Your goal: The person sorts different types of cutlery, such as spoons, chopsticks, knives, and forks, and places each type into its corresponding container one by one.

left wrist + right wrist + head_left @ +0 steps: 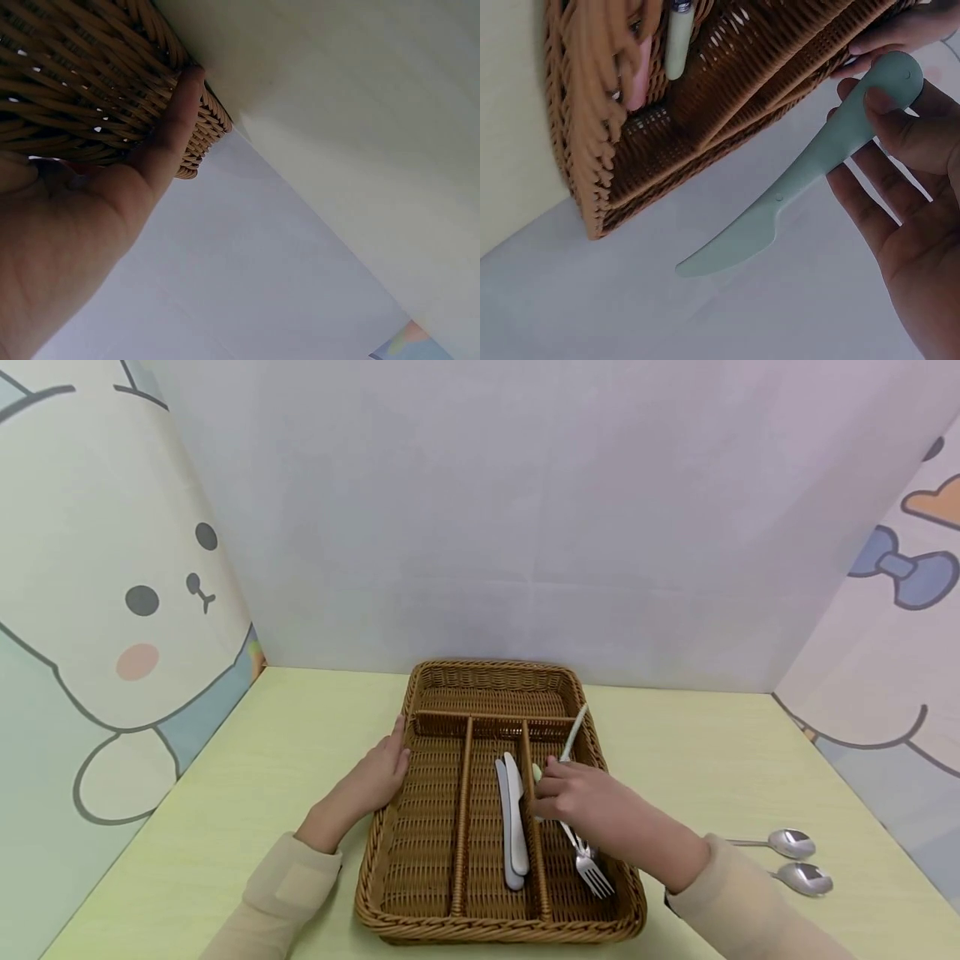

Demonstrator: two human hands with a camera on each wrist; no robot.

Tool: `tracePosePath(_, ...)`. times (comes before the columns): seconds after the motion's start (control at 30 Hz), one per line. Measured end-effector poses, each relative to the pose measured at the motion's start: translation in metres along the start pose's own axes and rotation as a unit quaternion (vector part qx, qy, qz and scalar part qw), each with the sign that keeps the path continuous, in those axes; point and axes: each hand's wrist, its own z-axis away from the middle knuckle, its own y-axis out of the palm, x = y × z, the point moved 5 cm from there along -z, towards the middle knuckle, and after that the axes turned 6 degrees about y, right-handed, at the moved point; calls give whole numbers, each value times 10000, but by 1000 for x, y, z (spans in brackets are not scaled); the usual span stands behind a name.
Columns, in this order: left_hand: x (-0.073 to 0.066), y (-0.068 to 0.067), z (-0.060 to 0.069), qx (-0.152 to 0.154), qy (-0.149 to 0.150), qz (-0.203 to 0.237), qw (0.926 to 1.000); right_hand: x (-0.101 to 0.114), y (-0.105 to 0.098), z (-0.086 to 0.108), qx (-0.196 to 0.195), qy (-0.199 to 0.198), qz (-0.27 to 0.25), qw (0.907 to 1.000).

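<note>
A brown wicker cutlery basket (pixel 460 827) with several compartments sits on the table. My left hand (pixel 378 777) rests against its left side, one finger (pixel 180 112) stretched along the wicker wall. Over the right compartment, my right hand (pixel 588 802) pinches a pale green table knife (pixel 817 165) by its handle, thumb on top, blade pointing away. Beneath that hand lie forks (pixel 594 875), partly covered. The right wrist view shows a pink handle (pixel 639 79) and a light green handle (pixel 679 43) in the compartment. Two knives (pixel 513 827) with pale handles lie in the middle compartment.
Two metal spoons (pixel 802 878) lie on the pale yellow table (pixel 697 752) at the right, their handles partly hidden by the right sleeve (pixel 738 893). A plain light wall (pixel 525 527) stands behind the basket, with cartoon-printed panels (pixel 97 568) at both sides.
</note>
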Motion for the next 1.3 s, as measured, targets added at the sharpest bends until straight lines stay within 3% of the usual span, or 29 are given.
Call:
tracePosePath(0.47, 0, 1, 0, 23, -15, 81, 10000, 34, 18, -25, 982, -729, 354, 9919)
tracePosePath(0.6, 0, 1, 0, -1, -8, 92, 10000, 39, 29, -25, 1421, -791, -9, 9867)
tracePosePath(0.73, 0, 1, 0, -29, 5, 50, 10000, 41, 39, -23, 1815, -562, -507, 9805)
tracePosePath(1.0, -1, 1, -1, 7, -36, 82, 10000, 42, 45, -21, 2040, -365, -551, 9767)
tracePosePath(1.3, 0, 2, 0, -35, -9, 60, 10000, 44, 44, -22, 1994, -383, -129, 9791)
